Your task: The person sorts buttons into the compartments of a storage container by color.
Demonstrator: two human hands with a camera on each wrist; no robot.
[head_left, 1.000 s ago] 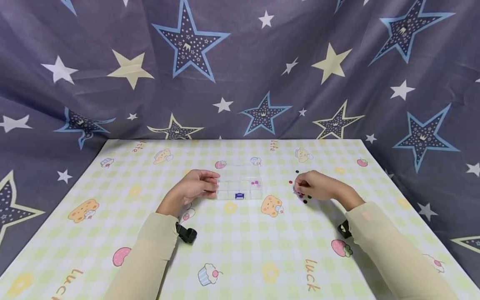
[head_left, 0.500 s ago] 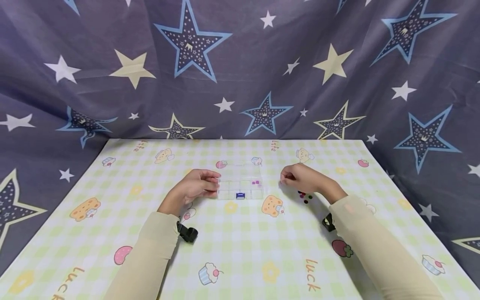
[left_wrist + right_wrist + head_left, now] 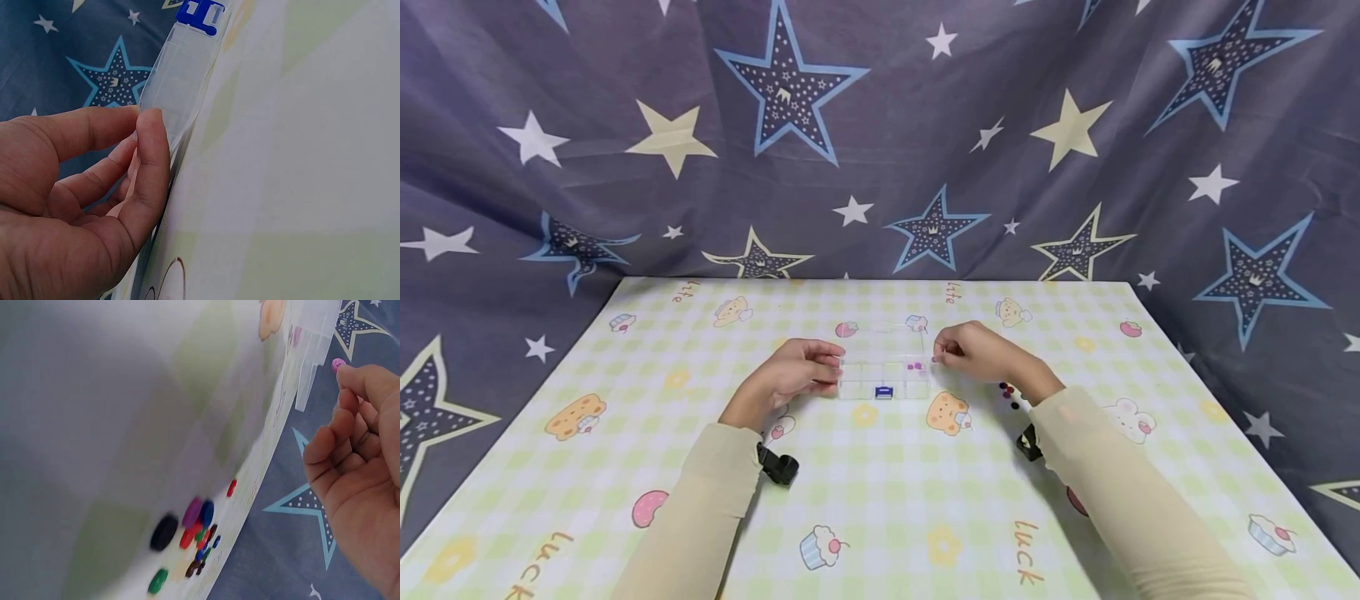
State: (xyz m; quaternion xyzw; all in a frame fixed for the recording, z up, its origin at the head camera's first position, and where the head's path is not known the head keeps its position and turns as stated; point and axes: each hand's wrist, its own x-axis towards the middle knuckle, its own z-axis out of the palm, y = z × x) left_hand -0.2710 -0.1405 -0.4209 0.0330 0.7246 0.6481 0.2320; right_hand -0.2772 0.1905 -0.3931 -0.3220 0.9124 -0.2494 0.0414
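Note:
A clear plastic box (image 3: pixel 850 390) with small compartments stands mid-table, its lid (image 3: pixel 880 337) raised at the back and a blue latch (image 3: pixel 884 392) in front. My left hand (image 3: pixel 797 367) holds the box's left end; in the left wrist view, thumb and fingers pinch that end wall (image 3: pixel 178 75). Just right of the box, my right hand (image 3: pixel 973 350) pinches a small pink button (image 3: pixel 338 364) between thumb and index finger, raised above the table. Inside the back right compartment lie purple-pink buttons (image 3: pixel 914 367).
Several loose buttons (image 3: pixel 1008 392) in black, red, green, blue, brown and purple lie on the checked tablecloth (image 3: pixel 880 483), right of the box. Part of this pile is hidden by my right forearm in the head view. A star-patterned curtain (image 3: pixel 880 150) hangs behind the table.
My right hand has left the loose buttons and moved left to the box's right side, bringing the pink button with it. My left hand has kept its hold on the box.

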